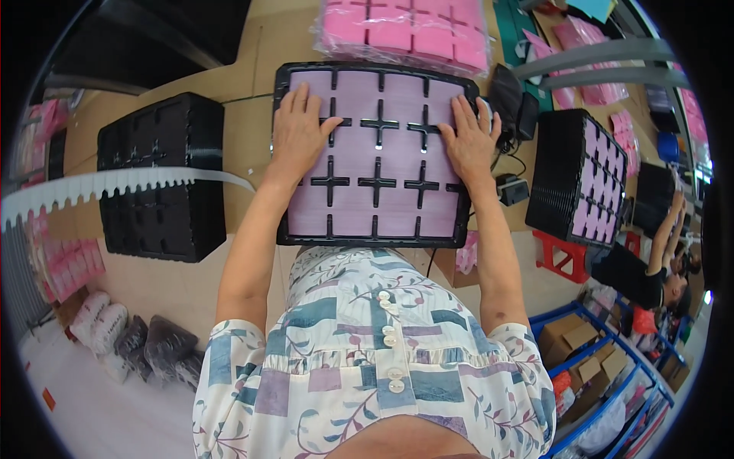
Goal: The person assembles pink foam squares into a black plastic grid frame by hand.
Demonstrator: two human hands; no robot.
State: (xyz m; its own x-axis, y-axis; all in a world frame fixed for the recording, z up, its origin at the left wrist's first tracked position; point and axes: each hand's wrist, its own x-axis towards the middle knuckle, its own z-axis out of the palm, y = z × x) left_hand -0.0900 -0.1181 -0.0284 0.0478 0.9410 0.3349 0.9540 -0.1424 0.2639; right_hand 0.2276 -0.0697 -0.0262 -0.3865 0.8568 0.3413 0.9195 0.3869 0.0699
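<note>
A black plastic tray (367, 242) lies in front of me on the table, close against my body. Its cells are divided by black cross-shaped ribs, and pale purple pieces (355, 153), foam-like in look, fill them. My left hand (300, 128) rests flat over the tray's upper left part, with fingers up and thumb out to the right. Over the right edge lies my right hand (470, 140), its fingers spread and thumb pointing inward. Neither hand grips anything.
Bright pink foam in clear plastic (405, 30) sits just beyond the tray. Stacks of black trays stand left (164, 180) and right (573, 180), the right one above a red stool (560, 256). A white toothed strip (130, 183) crosses the left. A co-worker (642, 268) is far right.
</note>
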